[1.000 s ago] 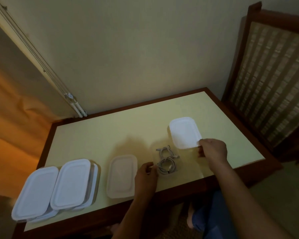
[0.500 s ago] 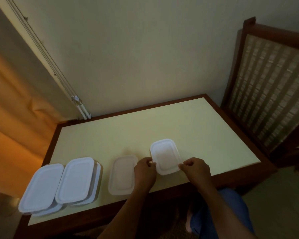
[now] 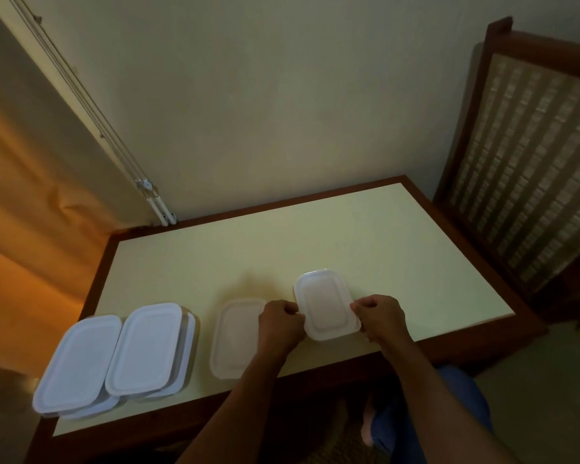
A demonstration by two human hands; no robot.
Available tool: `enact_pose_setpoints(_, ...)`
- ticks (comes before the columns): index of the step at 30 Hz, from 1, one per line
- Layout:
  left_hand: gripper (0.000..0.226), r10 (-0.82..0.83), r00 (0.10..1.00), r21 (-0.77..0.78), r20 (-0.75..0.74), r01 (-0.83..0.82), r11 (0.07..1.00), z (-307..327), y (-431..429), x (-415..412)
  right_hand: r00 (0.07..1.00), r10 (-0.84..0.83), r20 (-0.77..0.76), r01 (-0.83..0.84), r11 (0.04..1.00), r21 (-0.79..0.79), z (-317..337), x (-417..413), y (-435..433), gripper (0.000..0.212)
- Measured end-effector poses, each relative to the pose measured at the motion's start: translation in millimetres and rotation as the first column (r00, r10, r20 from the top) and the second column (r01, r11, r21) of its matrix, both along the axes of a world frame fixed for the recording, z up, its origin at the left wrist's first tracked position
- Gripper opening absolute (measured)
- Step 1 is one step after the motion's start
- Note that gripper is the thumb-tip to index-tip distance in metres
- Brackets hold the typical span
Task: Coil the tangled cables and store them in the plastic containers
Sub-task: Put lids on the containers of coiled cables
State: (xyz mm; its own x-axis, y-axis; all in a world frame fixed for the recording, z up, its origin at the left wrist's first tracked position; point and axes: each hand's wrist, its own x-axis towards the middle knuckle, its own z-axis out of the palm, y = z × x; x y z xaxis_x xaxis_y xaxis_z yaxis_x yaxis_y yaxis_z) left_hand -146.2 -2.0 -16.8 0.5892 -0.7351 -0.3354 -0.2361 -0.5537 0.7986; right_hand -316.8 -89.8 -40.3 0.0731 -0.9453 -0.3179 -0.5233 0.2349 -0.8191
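Nearest, at 6 o'clock, one blue-clad knee (image 3: 432, 416) and one bare foot (image 3: 367, 426) show below the table (image 3: 349, 236), a cream top in a dark wooden rim.

Two forearms reach up over the near edge. The left hand (image 3: 282, 324) and the right hand (image 3: 380, 318) sit close together just past that edge, a little to the 1 o'clock side. Each has its fingers curled and pinches one long edge of a single white lid (image 3: 325, 306). The left hand takes the lid's 9 o'clock side and the right its 3 o'clock side. The lid lies flat between them. What is beneath it is hidden.

Just beside the left hand, toward 9 o'clock, stands one closed translucent container (image 3: 235, 339), partly covered by the wrist.

Further round, at 8 o'clock by the table's near-left corner, is a cluster of white-lidded containers (image 3: 144, 346). Four lids can be counted: two on top, side by side and touching, and two more peeking out beneath them.

Beyond, the rest of the tabletop runs to the plain wall (image 3: 282, 95) at 12 o'clock. Thin blind cords (image 3: 114, 135) slant down to the table's far-left corner at 10 o'clock, with one orange curtain (image 3: 21, 212) left of them. At 2 o'clock stands one wooden frame with a woven cane panel (image 3: 533, 155).
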Motion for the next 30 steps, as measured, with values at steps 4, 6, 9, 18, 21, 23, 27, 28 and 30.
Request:
enact_pose_setpoints(4,0.013,0.014,1.0,0.021,-0.02,-0.014,1.0,-1.4,-6.7,4.3,0.996,0.033,-0.088,-0.03,0.999,0.035,7.3,6.6,-8.6,0.018)
enact_pose_setpoints(6,0.011,0.009,0.999,0.038,-0.031,-0.008,0.999,0.4,-7.9,5.8,0.985,0.044,-0.168,-0.04,0.999,0.023,13.4,13.4,-11.3,0.013)
enact_pose_setpoints(9,0.016,-0.063,0.998,0.1,-0.023,0.065,0.993,5.0,-8.1,9.6,0.97,0.093,-0.227,-0.085,0.995,0.043,17.3,17.4,-9.9,0.01)
enact_pose_setpoints(18,0.015,-0.12,0.993,0.113,0.004,0.119,0.986,9.6,11.9,11.4,0.999,0.044,0.029,-0.048,0.985,0.164,8.6,2.3,6.1,0.009)
enact_pose_setpoints(21,0.015,-0.107,0.992,0.082,0.073,0.101,0.992,8.3,18.3,5.8,0.996,0.033,0.081,-0.043,0.992,0.118,5.0,-1.7,10.9,0.003)
enact_pose_setpoints(23,0.013,-0.114,0.987,0.059,0.114,0.108,0.992,9.2,23.0,2.0,0.996,0.029,0.079,-0.035,0.996,0.083,3.9,-1.9,15.0,0.003)
enact_pose_setpoints(27,0.012,-0.087,0.987,-0.022,0.139,0.091,0.996,20.3,36.3,3.8,0.99,-0.017,0.137,0.012,0.999,0.04,9.1,0.5,30.6,0.006)
enact_pose_setpoints(28,0.013,-0.073,0.986,-0.044,0.151,0.081,0.996,25.0,40.3,7.5,0.984,-0.012,0.178,0.005,0.999,0.039,13.3,2.3,34.5,0.006)
enact_pose_setpoints(30,0.016,-0.043,0.982,-0.08,0.185,0.059,0.995,35.8,51.5,20.0,0.964,0.033,0.264,-0.044,0.998,0.035,25.2,10.7,43.7,0.004)
